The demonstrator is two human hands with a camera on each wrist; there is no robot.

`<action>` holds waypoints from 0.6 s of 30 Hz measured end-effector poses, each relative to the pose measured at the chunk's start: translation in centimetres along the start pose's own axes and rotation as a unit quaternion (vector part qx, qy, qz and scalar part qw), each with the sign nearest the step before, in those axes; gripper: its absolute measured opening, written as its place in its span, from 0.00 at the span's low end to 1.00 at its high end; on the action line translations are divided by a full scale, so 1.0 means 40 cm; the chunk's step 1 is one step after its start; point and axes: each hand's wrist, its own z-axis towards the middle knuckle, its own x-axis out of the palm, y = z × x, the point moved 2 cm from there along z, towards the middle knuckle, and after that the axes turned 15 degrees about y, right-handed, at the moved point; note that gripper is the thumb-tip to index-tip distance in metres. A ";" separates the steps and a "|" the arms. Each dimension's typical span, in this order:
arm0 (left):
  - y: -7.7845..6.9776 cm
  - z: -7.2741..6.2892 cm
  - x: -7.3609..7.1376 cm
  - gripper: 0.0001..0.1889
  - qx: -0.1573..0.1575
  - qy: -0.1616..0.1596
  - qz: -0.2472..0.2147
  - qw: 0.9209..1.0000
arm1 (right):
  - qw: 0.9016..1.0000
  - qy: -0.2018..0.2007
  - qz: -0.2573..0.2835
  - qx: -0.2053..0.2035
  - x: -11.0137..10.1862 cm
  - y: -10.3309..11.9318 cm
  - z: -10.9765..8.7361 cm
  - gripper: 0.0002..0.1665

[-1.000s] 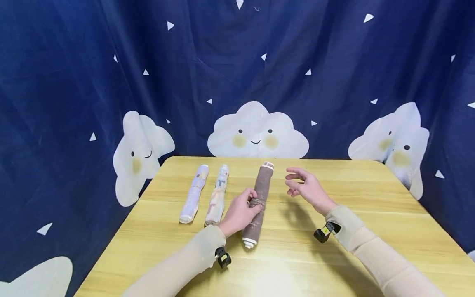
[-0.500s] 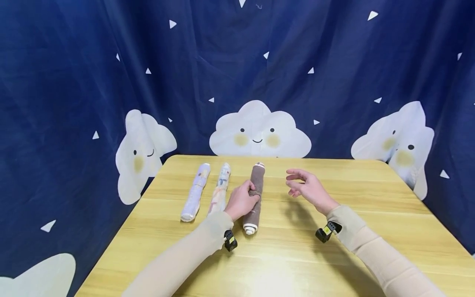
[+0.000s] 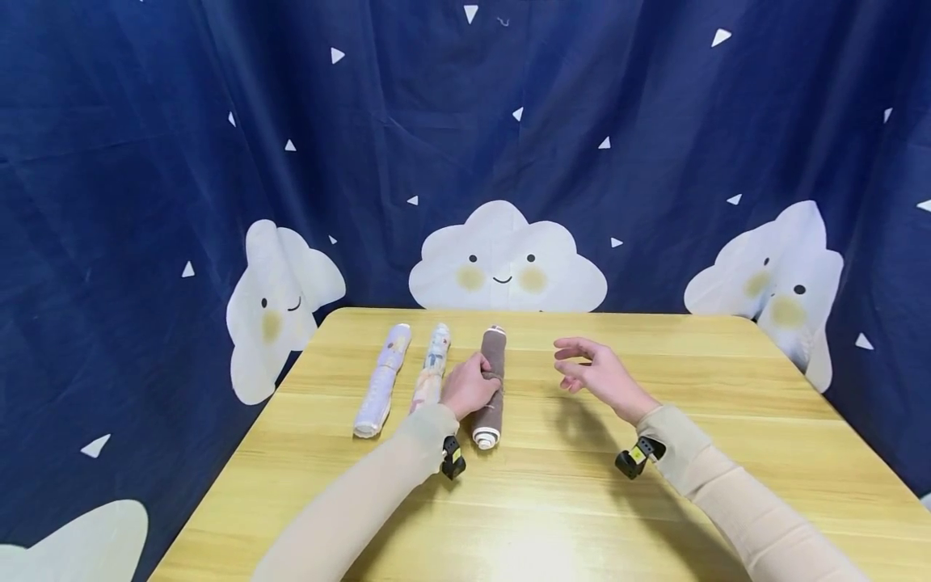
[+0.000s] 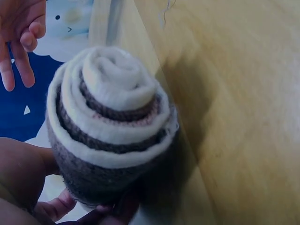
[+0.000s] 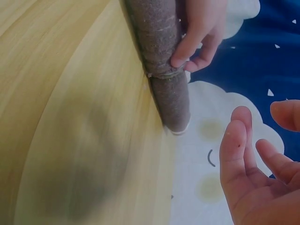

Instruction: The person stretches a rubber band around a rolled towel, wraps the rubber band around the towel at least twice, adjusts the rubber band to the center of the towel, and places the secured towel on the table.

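A brown rolled towel (image 3: 494, 352) with white edges lies on the table, tied round its middle with a thin band. My left hand (image 3: 469, 388) grips it near that band, thumb and fingers on either side, as the right wrist view also shows. Its white spiral end (image 4: 115, 108) fills the left wrist view. To the left, a white patterned rolled towel (image 3: 431, 372) lies alongside, partly hidden by my left hand and sleeve. Farther left is a lavender rolled towel (image 3: 381, 381). My right hand (image 3: 600, 376) hovers above the table, right of the brown roll, fingers loosely bent around nothing.
The wooden table (image 3: 655, 485) reaches back to a dark blue curtain (image 3: 553, 121) printed with white clouds and triangles. Each wrist wears a small black camera (image 3: 452, 459). In the left wrist view, a loose thread (image 4: 165, 11) lies on the tabletop.
My left hand has shifted the brown rolled towel leftward and slightly away from me, closer to the white patterned one. The right hand has stayed almost in place.
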 end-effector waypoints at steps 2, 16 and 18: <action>-0.003 0.000 -0.006 0.11 -0.007 0.004 0.013 1.000 | 1.000 0.003 0.000 -0.003 0.000 0.001 -0.001 0.30; -0.025 -0.017 -0.016 0.16 -0.028 0.017 0.051 0.998 | 1.000 0.019 -0.019 0.001 0.000 -0.006 0.000 0.24; -0.027 -0.021 -0.016 0.17 -0.024 0.016 0.058 0.998 | 0.999 0.022 -0.029 0.002 0.000 -0.009 0.001 0.23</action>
